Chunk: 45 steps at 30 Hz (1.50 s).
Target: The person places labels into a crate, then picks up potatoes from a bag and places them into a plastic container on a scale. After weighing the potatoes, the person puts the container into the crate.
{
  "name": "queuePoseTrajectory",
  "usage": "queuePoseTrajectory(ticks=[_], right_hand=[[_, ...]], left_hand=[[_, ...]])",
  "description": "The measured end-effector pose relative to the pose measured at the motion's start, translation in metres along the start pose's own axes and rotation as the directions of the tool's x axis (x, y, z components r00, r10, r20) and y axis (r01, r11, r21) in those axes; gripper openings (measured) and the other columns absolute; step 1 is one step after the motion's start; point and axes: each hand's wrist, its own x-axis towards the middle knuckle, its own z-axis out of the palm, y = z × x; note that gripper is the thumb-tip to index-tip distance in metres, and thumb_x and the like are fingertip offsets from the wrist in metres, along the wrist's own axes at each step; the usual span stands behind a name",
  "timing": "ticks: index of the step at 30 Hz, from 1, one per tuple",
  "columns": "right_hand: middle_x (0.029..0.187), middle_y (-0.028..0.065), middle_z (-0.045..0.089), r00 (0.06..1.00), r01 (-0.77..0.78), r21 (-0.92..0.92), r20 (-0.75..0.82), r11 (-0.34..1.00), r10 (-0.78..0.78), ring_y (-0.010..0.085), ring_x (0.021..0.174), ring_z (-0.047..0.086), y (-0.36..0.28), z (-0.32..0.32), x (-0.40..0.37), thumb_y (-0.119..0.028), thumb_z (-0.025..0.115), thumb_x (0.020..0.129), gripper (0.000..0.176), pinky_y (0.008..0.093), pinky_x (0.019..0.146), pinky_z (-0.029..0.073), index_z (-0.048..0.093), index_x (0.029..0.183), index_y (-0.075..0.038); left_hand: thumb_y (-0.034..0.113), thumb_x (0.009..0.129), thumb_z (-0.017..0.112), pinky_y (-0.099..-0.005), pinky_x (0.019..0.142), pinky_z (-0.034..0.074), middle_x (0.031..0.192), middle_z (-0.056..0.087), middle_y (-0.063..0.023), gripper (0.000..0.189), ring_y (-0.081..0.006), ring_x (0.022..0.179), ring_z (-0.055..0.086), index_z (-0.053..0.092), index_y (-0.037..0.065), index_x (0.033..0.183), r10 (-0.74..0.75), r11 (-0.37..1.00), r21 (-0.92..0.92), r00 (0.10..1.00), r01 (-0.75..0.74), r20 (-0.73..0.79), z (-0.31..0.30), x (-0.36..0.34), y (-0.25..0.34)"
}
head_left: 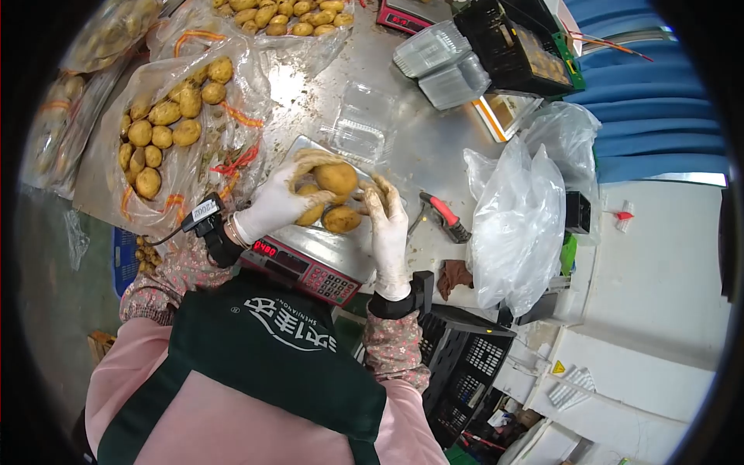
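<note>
Several potatoes (336, 179) are clustered over the metal pan of a red digital scale (329, 283), whose display shows red digits. My left hand (283, 194), in a soiled white glove, curls its fingers round the left side of the potatoes and grips at least one. On the right side, my right hand (385, 225), also gloved, has its fingers bent and apart beside the potatoes; whether the fingertips touch them is hard to tell. A clear plastic container (361, 128) lies just beyond the scale.
An open plastic bag of potatoes (164, 113) lies at left, another at the top. Stacked clear containers (453, 81) and a black crate (496, 39) stand at upper right. A red-handled tool (440, 209) and clear bags (519, 225) lie right of the scale.
</note>
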Motion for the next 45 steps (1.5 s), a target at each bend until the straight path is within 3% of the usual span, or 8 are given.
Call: queuePoseTrajectory(ticks=[10, 16, 26, 34, 37, 40, 42, 45], right_hand=[[0.110, 0.0094, 0.066, 0.998, -0.062, 0.263, 0.034, 0.963, 0.055, 0.0146, 0.098, 0.063, -0.008, 0.011, -0.009, -0.014, 0.068, 0.089, 0.045, 0.0280, 0.084, 0.052, 0.053, 0.130, -0.002], [0.118, 0.0165, 0.062, 0.917, 0.268, -0.743, 0.001, 0.613, -0.400, 0.0337, 0.103, 0.060, 0.022, 0.001, 0.003, -0.018, 0.069, 0.085, 0.045, 0.0398, 0.092, 0.047, 0.057, 0.127, -0.006], [0.113, 0.0101, 0.067, 0.854, 0.298, -0.876, 0.067, 0.379, -0.516, 0.0285, 0.101, 0.059, 0.049, 0.000, 0.008, -0.011, 0.061, 0.086, 0.030, 0.0378, 0.089, 0.043, 0.066, 0.115, -0.005], [0.111, 0.0179, 0.068, 0.919, 0.175, -0.378, -0.268, 0.909, -0.288, 0.0279, 0.100, 0.065, 0.048, -0.021, -0.001, -0.010, 0.055, 0.094, 0.025, 0.0339, 0.090, 0.048, 0.065, 0.114, 0.000], [0.096, 0.0101, 0.071, 0.945, 0.022, -0.053, -0.325, 0.998, -0.038, 0.0171, 0.086, 0.065, 0.084, -0.038, -0.007, -0.017, 0.053, 0.098, 0.027, 0.0283, 0.081, 0.050, 0.065, 0.111, 0.003], [0.093, 0.0097, 0.070, 0.940, -0.215, 0.285, -0.200, 0.934, 0.277, 0.0138, 0.080, 0.065, 0.082, -0.041, -0.024, -0.025, 0.053, 0.100, 0.031, 0.0256, 0.071, 0.052, 0.066, 0.106, 0.003], [0.092, 0.0095, 0.069, 0.929, -0.296, 0.388, -0.096, 0.873, 0.358, 0.0141, 0.079, 0.066, 0.088, -0.049, -0.033, -0.026, 0.052, 0.100, 0.033, 0.0254, 0.070, 0.052, 0.065, 0.108, 0.003], [0.092, 0.0090, 0.068, 0.908, -0.388, 0.463, 0.043, 0.797, 0.418, 0.0146, 0.080, 0.066, 0.072, -0.048, -0.048, -0.027, 0.054, 0.099, 0.034, 0.0248, 0.070, 0.053, 0.062, 0.112, 0.003]], left_hand=[[0.015, 0.073, 0.079, -0.0374, 0.101, 0.044, 0.125, 0.059, -0.0115, 0.058, -0.0280, 0.116, 0.057, 0.057, 0.008, 0.127, -0.004, 1.000, -0.026, 0.999, 0.005, 0.039, 0.006, -0.001, 0.007], [0.021, 0.082, 0.070, -0.0395, 0.099, 0.043, 0.122, 0.058, -0.0157, 0.050, -0.0339, 0.114, 0.054, 0.055, 0.007, 0.127, 0.010, 0.799, 0.579, 0.967, -0.160, 0.253, 0.011, -0.006, -0.040], [0.022, 0.082, 0.064, -0.0503, 0.100, 0.037, 0.110, 0.061, -0.0173, 0.037, -0.0343, 0.108, 0.056, 0.061, 0.007, 0.116, 0.195, 0.459, 0.813, 0.933, -0.359, 0.302, -0.002, 0.003, -0.054], [0.031, 0.090, 0.060, -0.0445, 0.100, 0.039, 0.115, 0.061, -0.0199, 0.047, -0.0325, 0.108, 0.056, 0.056, 0.005, 0.129, -0.077, 0.647, 0.754, 0.993, 0.114, -0.085, -0.009, 0.028, -0.060], [0.047, 0.097, 0.051, -0.0374, 0.099, 0.040, 0.123, 0.060, -0.0135, 0.059, -0.0210, 0.115, 0.055, 0.051, 0.002, 0.135, -0.692, 0.656, -0.316, 0.714, 0.685, 0.110, -0.029, 0.034, -0.110], [0.045, 0.099, 0.046, -0.0382, 0.101, 0.040, 0.129, 0.057, -0.0159, 0.055, -0.0237, 0.121, 0.052, 0.053, 0.000, 0.129, -0.429, 0.700, -0.572, 0.892, 0.427, 0.142, -0.023, 0.025, -0.075], [0.031, 0.097, 0.053, -0.0397, 0.106, 0.036, 0.132, 0.055, -0.0158, 0.042, -0.0245, 0.127, 0.047, 0.055, 0.001, 0.127, -0.340, 0.725, -0.540, 0.904, 0.428, 0.261, -0.028, 0.010, -0.065], [0.009, 0.073, 0.073, -0.0407, 0.111, 0.031, 0.133, 0.052, -0.0205, 0.055, -0.0329, 0.132, 0.042, 0.055, 0.002, 0.125, -0.068, 0.884, 0.467, 0.992, 0.010, 0.107, -0.022, -0.027, -0.036]])
